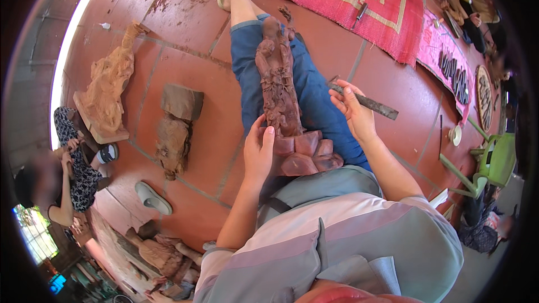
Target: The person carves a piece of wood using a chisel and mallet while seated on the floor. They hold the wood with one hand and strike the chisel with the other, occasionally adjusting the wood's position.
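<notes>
A dark reddish-brown wood carving [281,87] lies along my lap, its blocky base [306,154] toward my waist and its slim end between my knees. My left hand [260,148] is at the carving's left side just above the base, thumb on the near face and fingers against its edge. Off to the right of the carving, my right hand [355,113] pinches a flat grey-brown strip [377,106] between thumb and fingers. The strip is apart from the wood; its exact kind cannot be told.
On the tiles to the left stand a pale wood carving [109,87] and a rough wood block [182,101]. A grey slipper [152,198] lies closer. Beyond my feet spreads a red mat [342,0] with a chisel-like tool [360,14]. A green chair [497,160] is right; other people work on both sides.
</notes>
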Tool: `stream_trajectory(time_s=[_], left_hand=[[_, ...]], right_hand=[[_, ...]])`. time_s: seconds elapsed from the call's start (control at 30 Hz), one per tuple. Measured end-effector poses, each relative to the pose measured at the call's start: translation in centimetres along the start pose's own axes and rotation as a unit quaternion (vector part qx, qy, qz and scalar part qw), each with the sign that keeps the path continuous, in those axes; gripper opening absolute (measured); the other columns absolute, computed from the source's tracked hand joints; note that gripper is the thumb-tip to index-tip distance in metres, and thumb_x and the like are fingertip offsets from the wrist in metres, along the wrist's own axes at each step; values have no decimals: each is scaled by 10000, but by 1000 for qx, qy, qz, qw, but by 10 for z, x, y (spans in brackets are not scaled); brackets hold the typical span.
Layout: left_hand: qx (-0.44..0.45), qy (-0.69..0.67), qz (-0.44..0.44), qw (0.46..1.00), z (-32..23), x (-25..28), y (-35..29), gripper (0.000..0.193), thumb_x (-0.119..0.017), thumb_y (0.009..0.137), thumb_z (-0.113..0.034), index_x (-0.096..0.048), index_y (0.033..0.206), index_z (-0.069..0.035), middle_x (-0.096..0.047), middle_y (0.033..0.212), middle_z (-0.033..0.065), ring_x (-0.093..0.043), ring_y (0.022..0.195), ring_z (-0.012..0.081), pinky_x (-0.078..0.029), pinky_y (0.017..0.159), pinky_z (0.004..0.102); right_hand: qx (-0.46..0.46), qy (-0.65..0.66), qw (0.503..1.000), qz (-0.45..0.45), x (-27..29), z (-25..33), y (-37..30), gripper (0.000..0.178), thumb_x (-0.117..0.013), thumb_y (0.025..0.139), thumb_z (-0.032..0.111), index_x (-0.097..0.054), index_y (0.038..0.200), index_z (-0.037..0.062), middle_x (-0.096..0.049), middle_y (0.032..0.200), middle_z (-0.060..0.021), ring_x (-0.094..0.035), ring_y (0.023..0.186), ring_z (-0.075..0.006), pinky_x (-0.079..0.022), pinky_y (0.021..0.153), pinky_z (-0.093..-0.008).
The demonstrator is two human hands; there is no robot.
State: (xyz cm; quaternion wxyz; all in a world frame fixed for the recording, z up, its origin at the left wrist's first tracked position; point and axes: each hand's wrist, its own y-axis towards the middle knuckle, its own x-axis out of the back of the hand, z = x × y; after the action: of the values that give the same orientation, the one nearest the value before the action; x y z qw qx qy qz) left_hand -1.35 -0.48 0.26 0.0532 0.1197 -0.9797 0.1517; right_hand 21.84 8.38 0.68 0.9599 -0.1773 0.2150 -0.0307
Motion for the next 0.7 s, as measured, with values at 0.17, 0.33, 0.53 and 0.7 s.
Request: stream_trajectory(time_s=[0.17,0.33,0.53,0.7], left_hand=[[2,-9,9,1000,24,9,-2,395,-542,939,-217,-509,1263,6,-593,1034,106,-550,1006,177,-414,901,300],[12,-35,-13,999,21,8,-15,381,-535,937,-173,-489,1268,11,-559,1154,113,-515,1103,192,-361,984,304],[106,-177,-91,974,13,-2,-56,387,-486,973,-180,-458,1292,37,-559,1187,94,-510,1112,161,-344,1004,278],[240,-266,20,933,-3,20,-48,336,-498,972,-191,-493,1226,28,-568,1200,92,-539,1089,153,-405,949,273]], right_hand=[[-34,-24,999,22,0,-13,-5,239,-606,893,35,-568,1122,-21,-620,1002,-104,-639,924,-174,-562,813,-288],[-36,-2,997,72,-5,-5,3,221,-539,955,155,-529,1134,26,-598,1078,-115,-622,965,-166,-543,835,-315],[-65,-37,992,105,-23,-9,-30,287,-418,1011,276,-506,1175,58,-575,1199,-94,-531,1144,-184,-415,985,-343],[-11,-86,985,152,-27,-10,-44,315,-412,1014,271,-505,1202,35,-557,1205,-81,-524,1124,-173,-389,996,-310]])
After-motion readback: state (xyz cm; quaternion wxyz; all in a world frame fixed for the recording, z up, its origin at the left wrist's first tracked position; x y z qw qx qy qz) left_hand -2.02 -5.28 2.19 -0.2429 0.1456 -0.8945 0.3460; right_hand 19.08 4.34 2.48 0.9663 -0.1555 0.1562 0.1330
